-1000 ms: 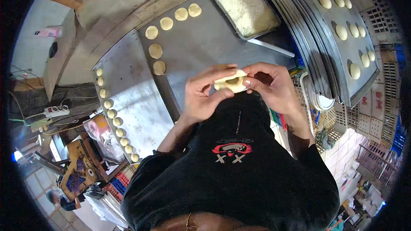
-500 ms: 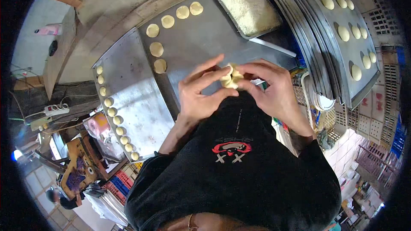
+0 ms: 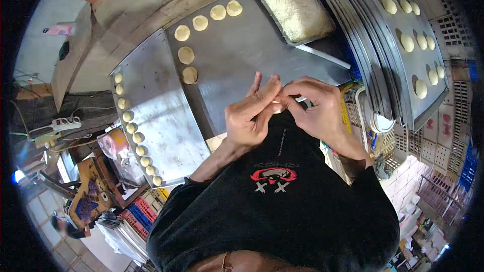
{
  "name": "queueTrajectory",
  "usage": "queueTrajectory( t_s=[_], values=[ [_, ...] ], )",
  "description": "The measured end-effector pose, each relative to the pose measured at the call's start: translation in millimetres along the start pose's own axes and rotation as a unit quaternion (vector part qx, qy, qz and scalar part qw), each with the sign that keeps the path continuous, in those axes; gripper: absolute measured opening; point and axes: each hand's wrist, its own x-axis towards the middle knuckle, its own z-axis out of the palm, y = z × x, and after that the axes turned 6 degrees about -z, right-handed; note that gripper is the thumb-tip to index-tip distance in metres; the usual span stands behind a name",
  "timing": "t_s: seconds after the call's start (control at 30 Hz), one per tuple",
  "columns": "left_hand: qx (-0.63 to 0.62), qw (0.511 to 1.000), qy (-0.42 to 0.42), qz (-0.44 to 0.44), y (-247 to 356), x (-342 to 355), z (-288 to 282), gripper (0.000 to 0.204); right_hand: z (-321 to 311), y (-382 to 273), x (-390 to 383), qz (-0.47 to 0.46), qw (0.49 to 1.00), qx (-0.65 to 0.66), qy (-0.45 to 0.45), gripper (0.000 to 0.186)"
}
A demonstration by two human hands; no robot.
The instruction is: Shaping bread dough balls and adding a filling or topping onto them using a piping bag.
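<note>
My left hand point(image 3: 252, 113) and my right hand point(image 3: 315, 103) meet in front of my chest, fingertips pinched together on a small piece of pale dough point(image 3: 278, 107). Most of that dough is hidden by the fingers. Beyond them, on a metal sheet point(image 3: 242, 45), several flattened dough rounds point(image 3: 186, 55) curve along the far left edges. To the left, a second metal tray point(image 3: 161, 121) carries a row of small dough balls point(image 3: 132, 128) down its outer side. A rectangular pan of pale yellow shreds point(image 3: 295, 10) rests at the far end of the sheet.
A white stick point(image 3: 323, 56) lies beside the pan. On the right stands a stack of metal trays point(image 3: 360, 45), with several larger dough balls point(image 3: 407, 43) on the outermost one. A power strip point(image 3: 66, 123) is at the left. Coloured crates point(image 3: 138, 216) stand lower left, near another person point(image 3: 70, 227).
My fingers have closed over the dough, which showed as an open, folded piece before and is now mostly covered. The left hand has turned and drawn in against the right.
</note>
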Motion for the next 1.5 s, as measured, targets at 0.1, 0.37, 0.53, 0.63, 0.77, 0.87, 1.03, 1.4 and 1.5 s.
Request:
queueTrajectory(
  t_s=[0.1, 0.37, 0.53, 0.63, 0.77, 0.87, 1.03, 1.4, 1.5],
  values=[
    [0.031, 0.999, 0.038, 0.005, 3.1, -2.1, 2.8, 0.043, 2.6, -2.8, 0.2, 0.0, 1.0, -0.013, 0.014, 0.016],
    [-0.134, 0.967, 0.213, 0.04, -0.2, -3.3, 25.9, 0.039, 6.6, 2.5, -10.5, -0.077, 0.996, -0.046, 0.014, 0.018],
    [-0.375, 0.885, 0.201, -0.187, -13.1, -21.5, 38.9, 0.055, 10.0, -12.1, -2.6, 0.047, 0.998, 0.05, -0.006, 0.014],
    [-0.219, 0.924, 0.07, -0.305, -8.4, -12.7, 20.5, 0.049, 2.6, -6.6, -4.7, -0.018, 0.996, 0.029, -0.078, 0.017],
    [-0.327, 0.855, -0.02, -0.402, -20.2, -11.3, 21.6, 0.052, -2.8, 0.7, -13.0, -0.068, 0.99, 0.028, -0.124, 0.02],
    [-0.285, 0.868, -0.03, -0.406, -16.5, -8.6, 20.0, 0.056, -1.9, 1.8, -19.6, -0.043, 0.992, 0.021, -0.117, 0.022],
    [-0.263, 0.835, -0.059, -0.479, -17.6, -7.0, 12.0, 0.062, -4.1, -6.3, -6.5, -0.064, 0.993, 0.031, -0.092, 0.026],
    [-0.322, 0.864, 0.085, -0.377, -19.2, -19.7, 34.8, 0.048, -5.4, -6.1, -12.1, -0.059, 0.995, 0.039, -0.069, 0.022],
    [-0.372, 0.846, 0.06, -0.377, -25.0, -21.7, 36.2, 0.044, -13.0, -1.2, -18.2, -0.059, 0.993, 0.035, -0.096, 0.023]
  ],
)
